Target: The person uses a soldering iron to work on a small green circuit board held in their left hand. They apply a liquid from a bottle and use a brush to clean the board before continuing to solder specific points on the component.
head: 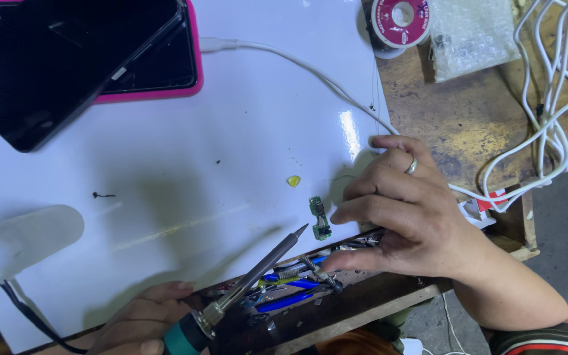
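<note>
Nearest us, our left hand (141,319) is closed around a soldering iron (244,289), its tip just beside a small green circuit board (320,217) on the white sheet (218,144). Our right hand (402,213) rests at the sheet's edge, fingers loosely curled, right of the board; whether it grips anything we cannot tell.

Left hand (141,322) grips a soldering iron (244,289) at the white board's (231,131) near edge, tip aimed at a small green circuit board (321,218). Right hand (405,213), ringed, rests fingertips just beside that board. A phone on a pink case (165,79) lies at the far left corner; solder spool (399,20) beyond the far right edge.
</note>
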